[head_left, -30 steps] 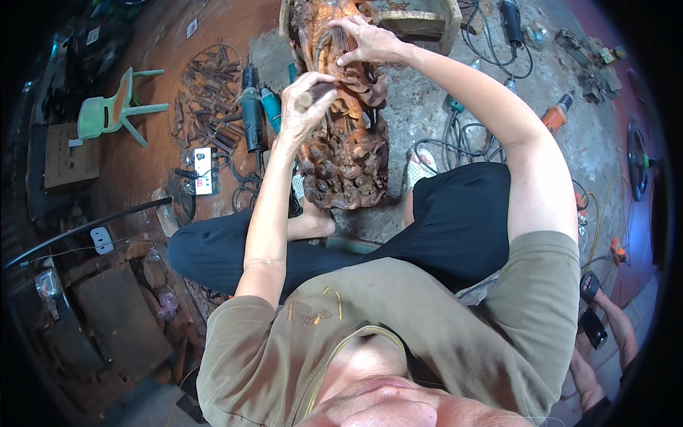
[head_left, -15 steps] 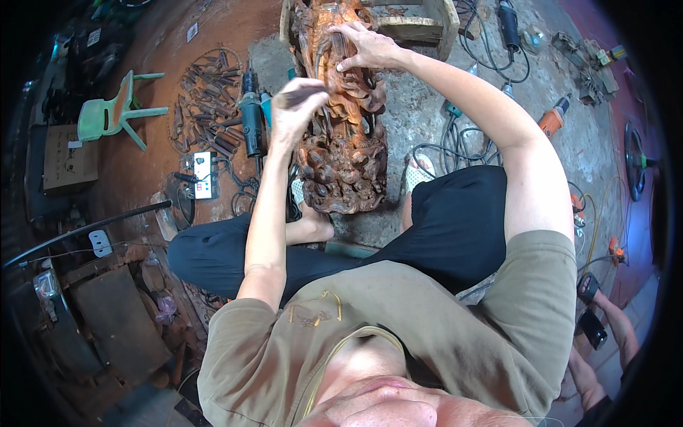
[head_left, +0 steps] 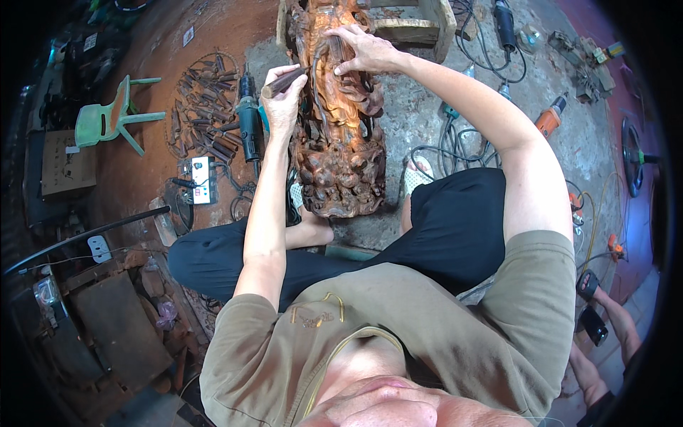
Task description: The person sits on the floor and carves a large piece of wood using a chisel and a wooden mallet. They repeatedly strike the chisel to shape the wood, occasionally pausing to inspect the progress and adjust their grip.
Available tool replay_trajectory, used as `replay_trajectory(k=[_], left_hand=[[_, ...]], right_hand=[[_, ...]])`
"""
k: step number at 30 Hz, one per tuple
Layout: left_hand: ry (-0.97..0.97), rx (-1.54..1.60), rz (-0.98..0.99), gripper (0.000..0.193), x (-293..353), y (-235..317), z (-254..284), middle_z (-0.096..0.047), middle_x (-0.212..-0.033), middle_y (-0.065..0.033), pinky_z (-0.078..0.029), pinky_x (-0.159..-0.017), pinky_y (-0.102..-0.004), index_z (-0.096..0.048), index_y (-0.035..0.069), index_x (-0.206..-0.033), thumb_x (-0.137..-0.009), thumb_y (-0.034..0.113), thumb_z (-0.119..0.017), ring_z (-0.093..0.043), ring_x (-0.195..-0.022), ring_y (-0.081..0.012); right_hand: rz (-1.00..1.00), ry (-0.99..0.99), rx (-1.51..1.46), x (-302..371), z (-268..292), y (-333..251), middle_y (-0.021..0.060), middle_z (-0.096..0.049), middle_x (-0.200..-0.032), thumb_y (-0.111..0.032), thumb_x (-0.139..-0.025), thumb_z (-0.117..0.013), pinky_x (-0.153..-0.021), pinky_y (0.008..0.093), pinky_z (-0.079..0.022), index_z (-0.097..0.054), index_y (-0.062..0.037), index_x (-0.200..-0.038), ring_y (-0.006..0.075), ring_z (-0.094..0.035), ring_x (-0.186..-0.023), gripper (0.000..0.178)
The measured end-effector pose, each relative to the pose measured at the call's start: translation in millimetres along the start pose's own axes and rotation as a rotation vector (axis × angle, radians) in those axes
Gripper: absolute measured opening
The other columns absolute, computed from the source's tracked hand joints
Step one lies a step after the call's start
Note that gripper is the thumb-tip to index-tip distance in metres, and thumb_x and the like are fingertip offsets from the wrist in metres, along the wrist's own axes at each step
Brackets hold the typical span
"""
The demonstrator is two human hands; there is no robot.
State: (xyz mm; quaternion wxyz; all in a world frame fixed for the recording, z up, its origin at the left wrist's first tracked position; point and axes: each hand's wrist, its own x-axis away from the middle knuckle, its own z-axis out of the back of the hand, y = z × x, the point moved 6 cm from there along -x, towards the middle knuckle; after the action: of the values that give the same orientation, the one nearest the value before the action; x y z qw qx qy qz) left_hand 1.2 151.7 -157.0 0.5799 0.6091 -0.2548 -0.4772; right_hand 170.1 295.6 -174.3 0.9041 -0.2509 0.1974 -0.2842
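A reddish-brown wood carving (head_left: 341,174), with deep relief and a knobbly base, lies lengthwise in front of me between my feet. My left hand (head_left: 283,99) is closed around a short, dark wooden stick (head_left: 283,82) with a blunt end, held just off the carving's left side. Across the carving's upper part rests my right hand (head_left: 366,51), its fingers and thumb around the dark handle of what looks like a chisel (head_left: 340,48). The fingers and the wood's folds hide the tool's blade end.
On the left floor lie many dark-handled chisels (head_left: 206,107), a teal power tool (head_left: 249,117), a white power strip (head_left: 203,179) and a small green chair (head_left: 107,117). A wooden frame (head_left: 405,32) stands beyond the carving. Cables and an orange power tool (head_left: 551,117) lie right; another person's legs (head_left: 619,327) show lower right.
My left hand has drawn back a little to the left with the stick, which was smeared by motion before. My right hand stays at nearly the same place on the carving.
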Motion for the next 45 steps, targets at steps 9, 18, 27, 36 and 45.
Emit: replay_trajectory(k=[9,18,27,36,45], left_hand=[[-0.222,-0.215,0.087,0.018,9,16,9,-0.072,-0.100,-0.0048,-0.050,-0.083,-0.0250,-0.067,0.002,-0.100,-0.085,0.005,-0.075,-0.064,-0.090,-0.0089],[0.015,-0.055,-0.055,0.018,-6,5,10,-0.071,-0.092,-0.0039,-0.051,-0.076,-0.0238,-0.068,0.003,-0.097,-0.082,0.005,-0.077,-0.064,-0.084,-0.0089],[-0.118,-0.145,0.085,0.017,13,3,9,-0.072,-0.095,-0.0047,-0.051,-0.076,-0.0235,-0.067,0.003,-0.098,-0.084,0.003,-0.076,-0.064,-0.083,-0.0089],[0.069,0.123,-0.003,0.017,3,-13,10,-0.071,-0.093,-0.0023,-0.051,-0.077,-0.0247,-0.067,0.004,-0.098,-0.084,0.002,-0.076,-0.063,-0.084,-0.0080],[-0.209,-0.201,0.013,0.017,18,5,8,-0.072,-0.103,-0.0048,-0.051,-0.083,-0.0242,-0.068,0.004,-0.099,-0.084,0.004,-0.077,-0.064,-0.092,-0.0092]], right_hand=[[0.001,-0.003,0.005,1,1,3,0.0166,-0.043,-0.145,-0.051,-0.074,-0.082,-0.103,0.0535,-0.047,-0.036,-0.0312,-0.147,0.0419,-0.052,-0.127,0.089],[-0.009,-0.038,0.048,-2,-4,2,0.0155,-0.039,-0.149,-0.055,-0.077,-0.079,-0.103,0.0539,-0.047,-0.034,-0.0312,-0.148,0.0412,-0.049,-0.132,0.087],[0.001,-0.034,0.023,-1,-3,2,0.0146,-0.039,-0.148,-0.052,-0.078,-0.080,-0.104,0.0558,-0.046,-0.035,-0.0317,-0.148,0.0432,-0.046,-0.133,0.086],[0.023,0.051,0.113,2,-3,-2,0.0138,-0.042,-0.149,-0.055,-0.074,-0.080,-0.109,0.0569,-0.041,-0.037,-0.0313,-0.148,0.0431,-0.039,-0.137,0.089],[0.017,0.040,0.175,5,-3,-1,0.0133,-0.038,-0.153,-0.058,-0.080,-0.074,-0.113,0.0541,-0.038,-0.034,-0.0264,-0.152,0.0428,-0.036,-0.140,0.089]])
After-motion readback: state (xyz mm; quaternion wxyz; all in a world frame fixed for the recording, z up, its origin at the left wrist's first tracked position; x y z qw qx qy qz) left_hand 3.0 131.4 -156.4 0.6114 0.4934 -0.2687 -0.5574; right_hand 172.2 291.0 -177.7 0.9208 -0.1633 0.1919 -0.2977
